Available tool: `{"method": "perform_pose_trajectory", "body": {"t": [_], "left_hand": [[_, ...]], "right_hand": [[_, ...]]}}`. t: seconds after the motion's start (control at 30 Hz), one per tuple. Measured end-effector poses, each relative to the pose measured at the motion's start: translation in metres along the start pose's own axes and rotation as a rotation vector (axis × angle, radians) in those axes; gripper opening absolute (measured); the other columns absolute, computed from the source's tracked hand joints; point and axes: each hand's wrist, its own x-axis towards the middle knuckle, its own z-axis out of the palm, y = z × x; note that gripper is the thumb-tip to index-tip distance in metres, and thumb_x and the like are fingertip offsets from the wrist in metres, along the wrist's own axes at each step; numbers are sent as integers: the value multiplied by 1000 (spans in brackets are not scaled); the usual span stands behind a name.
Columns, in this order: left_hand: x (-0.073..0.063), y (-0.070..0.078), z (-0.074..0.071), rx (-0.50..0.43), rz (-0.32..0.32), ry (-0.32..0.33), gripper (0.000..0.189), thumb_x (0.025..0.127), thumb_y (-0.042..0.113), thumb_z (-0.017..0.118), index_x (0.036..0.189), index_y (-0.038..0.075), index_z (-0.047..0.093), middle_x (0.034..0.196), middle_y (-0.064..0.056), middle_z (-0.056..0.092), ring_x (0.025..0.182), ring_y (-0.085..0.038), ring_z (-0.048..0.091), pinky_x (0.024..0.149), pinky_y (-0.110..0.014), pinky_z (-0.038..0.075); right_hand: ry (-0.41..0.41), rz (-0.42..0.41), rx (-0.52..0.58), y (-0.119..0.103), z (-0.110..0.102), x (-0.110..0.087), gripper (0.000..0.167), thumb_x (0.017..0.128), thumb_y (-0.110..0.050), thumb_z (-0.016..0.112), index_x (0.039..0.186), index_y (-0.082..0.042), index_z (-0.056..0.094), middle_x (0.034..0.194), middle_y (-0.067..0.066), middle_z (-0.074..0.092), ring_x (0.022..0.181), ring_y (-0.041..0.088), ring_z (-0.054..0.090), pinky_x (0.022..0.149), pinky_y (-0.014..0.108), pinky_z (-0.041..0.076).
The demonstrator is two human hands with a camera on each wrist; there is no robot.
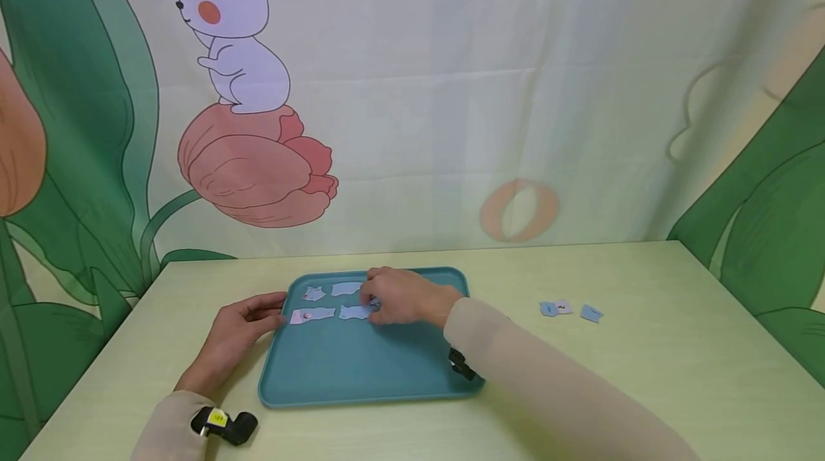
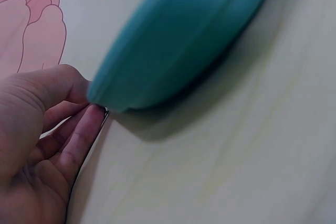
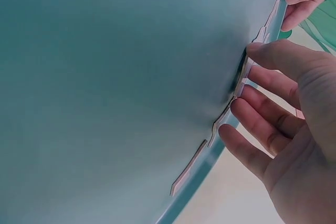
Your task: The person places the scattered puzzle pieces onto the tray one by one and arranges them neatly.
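At the tray's left edge, my left hand [image 1: 241, 332] holds the rim of the blue-green tray [image 1: 348, 375]; in the left wrist view its thumb and fingertips meet the tray wall [image 2: 157, 61]. Over the upper middle of the tray, the fingers of my right hand [image 1: 406, 296] reach down and pinch a small puzzle piece [image 3: 243, 74], which they mostly cover. To their left lie pale blue and pink puzzle pieces in two rows: a small jagged piece [image 1: 314, 293], a longer piece [image 1: 345, 288], a pinkish joined strip [image 1: 312, 315] and another pale piece [image 1: 354, 312].
Right of the tray, on the pale table [image 1: 644, 375], lie a joined blue-and-pink pair of pieces [image 1: 556, 308] and a single blue piece [image 1: 591, 313]. Behind the table hangs a curtain [image 1: 419, 124] printed with a rabbit and flowers.
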Motion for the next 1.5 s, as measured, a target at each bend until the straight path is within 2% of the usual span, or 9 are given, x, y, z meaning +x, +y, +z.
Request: {"method": "perform_pose_trajectory", "body": {"t": [0.33, 0.63, 0.77, 1.17, 1.5], "left_hand": [[0, 0, 1, 0, -1, 2, 49, 103, 9, 69, 149, -2, 58, 143, -23, 63, 124, -34, 63, 97, -24, 57], [0, 2, 1, 12, -8, 3, 49, 103, 10, 69, 150, -1, 58, 144, -22, 63, 125, -35, 63, 99, -27, 57], [0, 2, 1, 15, -8, 4, 49, 104, 10, 69, 150, -1, 57, 144, -23, 62, 125, -35, 63, 99, -28, 57], [0, -2, -2, 12, 2, -1, 51, 103, 11, 70, 150, -2, 57, 145, -24, 61, 125, -36, 63, 97, -27, 57], [1, -2, 0, 8, 3, 1, 50, 103, 10, 70, 149, -2, 58, 144, -24, 62, 124, -35, 63, 96, -26, 58]], "right_hand": [[3, -7, -8, 2, 0, 0, 24, 99, -22, 78, 120, -12, 79, 112, 0, 64, 100, 14, 58, 93, 27, 53], [56, -39, 123, 10, -7, -11, 32, 98, -20, 79, 127, -7, 77, 120, 6, 69, 112, 20, 63, 98, 30, 54], [95, -48, 166, 14, -12, -22, 32, 98, -18, 78, 127, -4, 76, 119, 10, 69, 113, 26, 64, 99, 36, 55], [219, -20, 242, 35, -20, -64, 33, 98, -18, 78, 126, 0, 75, 121, 14, 69, 113, 32, 67, 100, 41, 55], [328, 34, 238, 66, -17, -108, 30, 95, -14, 79, 121, 0, 76, 114, 13, 69, 103, 33, 67, 90, 40, 58]]}}
